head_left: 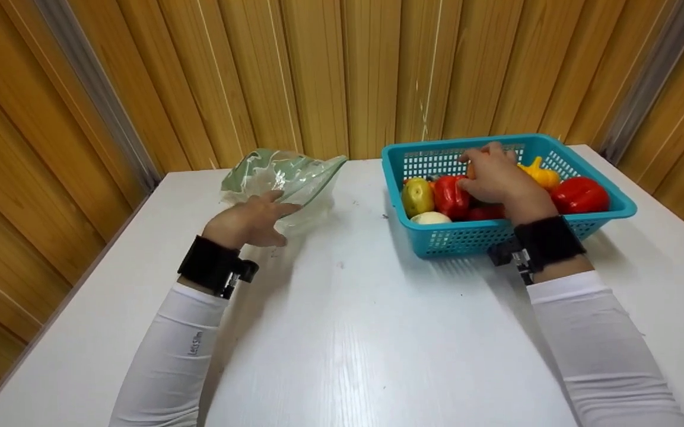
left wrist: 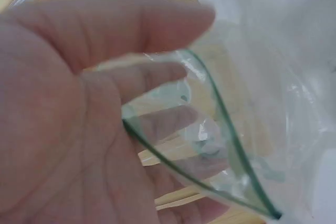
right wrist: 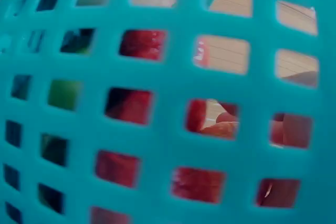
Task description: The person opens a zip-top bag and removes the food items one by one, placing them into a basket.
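Observation:
In the head view, a clear zip bag [head_left: 285,184] with green edges stands at the back left. My left hand [head_left: 253,219] is at its near side, fingers spread and thumb apart. The left wrist view shows the palm [left wrist: 58,114] up close, with the fingers beside the bag's green zip strip [left wrist: 231,124]; whether they touch the film is unclear. My right hand [head_left: 499,178] reaches into the teal basket [head_left: 454,240], its fingers bent around a small orange-coloured item [head_left: 471,171], mostly hidden. Through the basket's holes, fingertips [right wrist: 228,118] show against that orange surface [right wrist: 218,129].
The basket also holds red bell peppers [head_left: 580,196], [head_left: 452,197] a yellow-green fruit [head_left: 417,197], a pale round item [head_left: 430,217] and a yellow pattypan-like squash [head_left: 540,173]. A wood-patterned wall [head_left: 371,77] rises behind the white table [head_left: 342,332].

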`<state>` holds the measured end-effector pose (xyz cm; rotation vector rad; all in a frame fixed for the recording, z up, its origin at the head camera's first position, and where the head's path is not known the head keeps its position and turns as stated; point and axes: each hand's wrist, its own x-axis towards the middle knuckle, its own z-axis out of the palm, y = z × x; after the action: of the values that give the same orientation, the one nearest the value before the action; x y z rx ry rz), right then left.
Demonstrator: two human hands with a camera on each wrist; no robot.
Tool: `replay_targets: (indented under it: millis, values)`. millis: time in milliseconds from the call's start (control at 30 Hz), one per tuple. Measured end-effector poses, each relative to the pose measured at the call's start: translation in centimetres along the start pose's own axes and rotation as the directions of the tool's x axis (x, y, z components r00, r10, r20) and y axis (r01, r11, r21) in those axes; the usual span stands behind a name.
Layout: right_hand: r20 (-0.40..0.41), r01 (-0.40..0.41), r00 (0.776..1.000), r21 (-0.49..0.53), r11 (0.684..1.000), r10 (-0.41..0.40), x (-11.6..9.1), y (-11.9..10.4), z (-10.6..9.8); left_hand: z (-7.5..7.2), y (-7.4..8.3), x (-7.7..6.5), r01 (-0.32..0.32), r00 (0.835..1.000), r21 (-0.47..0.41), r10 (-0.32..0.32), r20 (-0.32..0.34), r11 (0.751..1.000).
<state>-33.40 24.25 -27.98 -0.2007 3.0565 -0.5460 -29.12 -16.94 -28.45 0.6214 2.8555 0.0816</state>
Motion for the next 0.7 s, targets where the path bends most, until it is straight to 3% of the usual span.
replay_targets:
  millis: [100,167,233,300,400,500,567,700]
  values:
    - [0.041,-0.016,0.999,0.002,1.0,0.016,-0.6,-0.2,-0.5,-0.7,0.4,-0.9,-0.109,0.994,-0.038,0.109,-0.009,0.993]
    - [0.04,-0.007,0.999,0.003,1.0,0.007,-1.0,-0.5,-1.2,-1.4,0.7,-1.4,-0.214,0.975,-0.081,0.207,-0.086,0.974]
    - [0.01,0.017,1.0,0.007,1.0,-0.017,-1.6,-0.7,-2.0,-2.0,0.9,-1.9,-0.307,0.934,-0.105,0.278,-0.222,0.946]
    - [-0.046,0.047,0.998,0.022,0.999,-0.046,-2.4,-1.0,-2.9,-2.6,1.0,-2.2,-0.334,0.89,-0.11,0.275,-0.363,0.936]
    - [-0.151,0.108,0.983,0.035,0.994,-0.102,-3.7,-1.0,-4.3,-3.1,0.9,-2.6,-0.263,0.84,-0.119,0.167,-0.516,0.957]
    - [-0.204,0.165,0.966,0.023,0.986,-0.156,-5.0,-0.5,-5.3,-3.4,0.4,-2.9,-0.136,0.815,-0.127,0.038,-0.578,0.983]
    - [-0.188,0.193,0.964,0.007,0.981,-0.188,-5.7,0.2,-5.9,-3.7,0.1,-3.1,-0.068,0.81,-0.126,-0.019,-0.587,0.99]
    - [-0.116,0.219,0.969,-0.009,0.976,-0.219,-6.6,2.0,-6.4,-4.1,-0.5,-3.5,0.022,0.821,-0.138,-0.097,-0.562,0.99]
